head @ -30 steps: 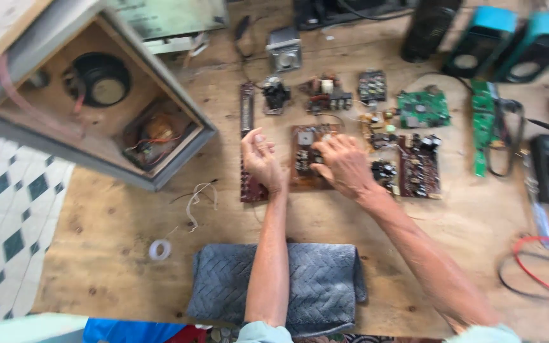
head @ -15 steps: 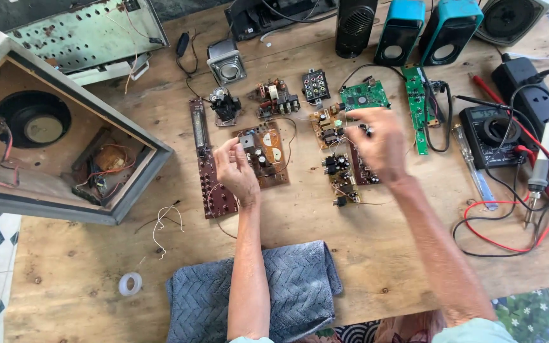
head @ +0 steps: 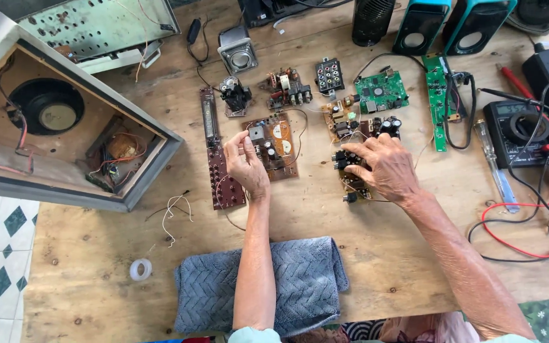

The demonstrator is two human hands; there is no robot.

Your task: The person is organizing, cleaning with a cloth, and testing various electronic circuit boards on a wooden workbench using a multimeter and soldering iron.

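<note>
Head cam: my left hand (head: pixel 246 164) pinches the edge of a brown circuit board (head: pixel 274 146) lying on the bench (head: pixel 382 254); right hand (head: pixel 382 168) rests fingers spread, loose, on a dark board w/ capacitors (head: pixel 351 171). Risk, imo: loose wires (head: pixel 173 213) nearby could snag, dragging boards.

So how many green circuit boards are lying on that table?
2. A squarish green board lies at upper middle, and a long narrow green board lies just right of it. Brown boards sit nearer the hands; others may be hidden.
</note>
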